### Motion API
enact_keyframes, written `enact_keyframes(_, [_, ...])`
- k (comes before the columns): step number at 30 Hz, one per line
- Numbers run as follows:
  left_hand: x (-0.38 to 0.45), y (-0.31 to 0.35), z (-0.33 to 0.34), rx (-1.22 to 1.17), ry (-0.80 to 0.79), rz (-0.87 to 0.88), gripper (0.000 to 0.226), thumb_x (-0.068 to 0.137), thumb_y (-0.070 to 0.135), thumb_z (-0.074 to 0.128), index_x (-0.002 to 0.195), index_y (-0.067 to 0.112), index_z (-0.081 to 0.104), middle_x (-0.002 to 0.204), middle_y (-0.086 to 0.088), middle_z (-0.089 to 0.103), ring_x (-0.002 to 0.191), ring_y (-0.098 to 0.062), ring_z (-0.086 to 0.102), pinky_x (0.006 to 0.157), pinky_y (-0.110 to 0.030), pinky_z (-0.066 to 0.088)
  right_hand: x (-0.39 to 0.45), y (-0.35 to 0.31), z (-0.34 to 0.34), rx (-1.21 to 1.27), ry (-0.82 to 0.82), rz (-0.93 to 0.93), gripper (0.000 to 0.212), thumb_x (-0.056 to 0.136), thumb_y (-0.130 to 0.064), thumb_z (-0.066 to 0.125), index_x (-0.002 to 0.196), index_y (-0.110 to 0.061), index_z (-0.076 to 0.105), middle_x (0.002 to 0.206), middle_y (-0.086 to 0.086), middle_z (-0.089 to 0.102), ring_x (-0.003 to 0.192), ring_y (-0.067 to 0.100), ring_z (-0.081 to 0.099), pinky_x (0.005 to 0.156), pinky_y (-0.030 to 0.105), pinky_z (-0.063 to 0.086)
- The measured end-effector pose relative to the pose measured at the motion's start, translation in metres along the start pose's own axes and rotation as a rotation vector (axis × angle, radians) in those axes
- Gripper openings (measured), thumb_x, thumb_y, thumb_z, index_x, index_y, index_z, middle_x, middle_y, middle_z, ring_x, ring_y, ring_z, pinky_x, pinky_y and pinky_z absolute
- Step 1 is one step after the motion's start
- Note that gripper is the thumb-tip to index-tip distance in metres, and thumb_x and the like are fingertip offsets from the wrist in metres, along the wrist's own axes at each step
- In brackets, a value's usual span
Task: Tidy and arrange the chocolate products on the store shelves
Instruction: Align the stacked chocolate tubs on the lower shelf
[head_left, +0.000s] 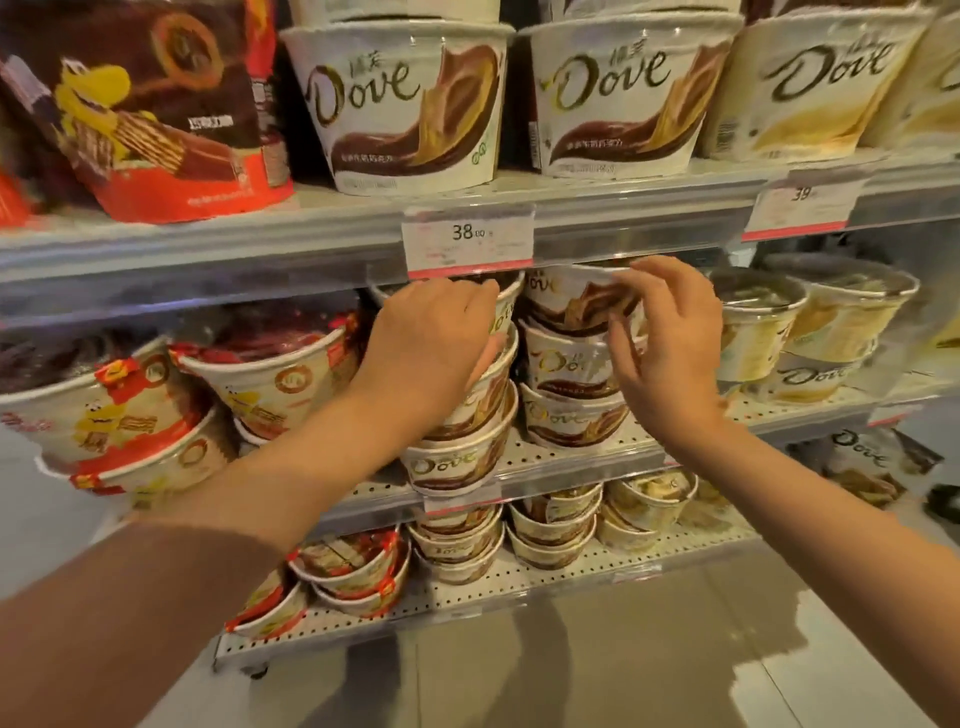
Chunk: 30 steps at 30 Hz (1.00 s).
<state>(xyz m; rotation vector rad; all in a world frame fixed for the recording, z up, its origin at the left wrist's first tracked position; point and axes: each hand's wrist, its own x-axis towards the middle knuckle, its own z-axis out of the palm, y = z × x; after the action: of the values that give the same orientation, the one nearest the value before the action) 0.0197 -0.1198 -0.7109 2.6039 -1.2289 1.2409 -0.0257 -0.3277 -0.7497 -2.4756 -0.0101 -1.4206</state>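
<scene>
Two stacks of white-and-brown Dove chocolate tubs stand side by side on the middle shelf. My left hand (436, 338) wraps around the upper tubs of the left stack (462, 457), which leans to the left. My right hand (665, 343) has its fingers spread against the front of the right stack (566, 364), the fingertips touching the rim of its top tub (571, 299). Whether the right hand grips that tub is unclear.
Large Dove tubs (405, 104) and a brown wafer bag (150, 114) sit on the top shelf above a 38.00 price tag (467, 241). Red-trimmed tubs (270, 374) stand to the left, pale yellow Dove tubs (810, 332) to the right, and more tubs (467, 540) on the lower shelf.
</scene>
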Motion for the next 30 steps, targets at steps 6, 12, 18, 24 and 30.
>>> enact_keyframes(6, [0.02,0.005,-0.008,0.085,-0.153,-0.006,0.029,0.07,0.036,0.075,0.073,0.01,0.062,0.055,-0.003,0.058,0.046,-0.022,0.057,0.041,-0.022,0.035,0.013,-0.01,0.011,0.269,0.025,0.539,0.077,0.074,-0.036,0.075,0.13,-0.002,0.034,0.131,0.013,0.036,0.123,0.022,0.036,0.108,0.029,0.031])
enact_keyframes(12, [0.015,0.021,0.002,0.186,-0.067,-0.12,0.025,0.081,0.033,0.065,0.072,0.01,0.062,0.053,-0.004,0.058,0.043,-0.023,0.054,0.044,-0.022,0.029,0.012,0.006,0.034,0.496,0.008,0.604,0.126,0.056,-0.049,0.084,0.147,-0.013,0.004,0.154,0.004,0.018,0.141,0.016,0.019,0.109,0.021,0.015])
enact_keyframes(18, [0.019,0.029,0.005,0.138,0.038,-0.247,0.022,0.087,0.028,0.061,0.094,0.008,0.061,0.075,-0.014,0.065,0.067,-0.035,0.061,0.054,-0.031,0.03,0.016,0.041,0.031,0.57,-0.161,0.577,0.133,0.054,-0.052,0.083,0.148,-0.016,-0.003,0.15,0.009,0.032,0.136,0.025,0.033,0.108,0.033,0.029])
enact_keyframes(24, [0.006,0.013,-0.01,-0.153,-0.077,-0.355,0.008,0.088,0.022,0.059,0.09,0.015,0.055,0.074,0.002,0.057,0.068,-0.016,0.049,0.061,-0.03,0.032,0.026,0.051,0.027,0.48,-0.33,0.534,0.111,0.051,-0.063,0.079,0.132,-0.006,0.03,0.122,0.011,0.057,0.117,0.028,0.053,0.097,0.045,0.047])
enact_keyframes(30, [0.007,0.013,-0.02,-0.315,-0.16,-0.398,0.006,0.089,0.012,0.058,0.089,0.008,0.054,0.078,0.001,0.06,0.073,-0.009,0.053,0.061,-0.011,0.034,0.037,0.064,0.023,0.491,-0.433,0.506,0.07,0.049,-0.065,0.078,0.086,-0.009,0.059,0.085,0.004,0.065,0.082,0.017,0.062,0.072,0.033,0.054])
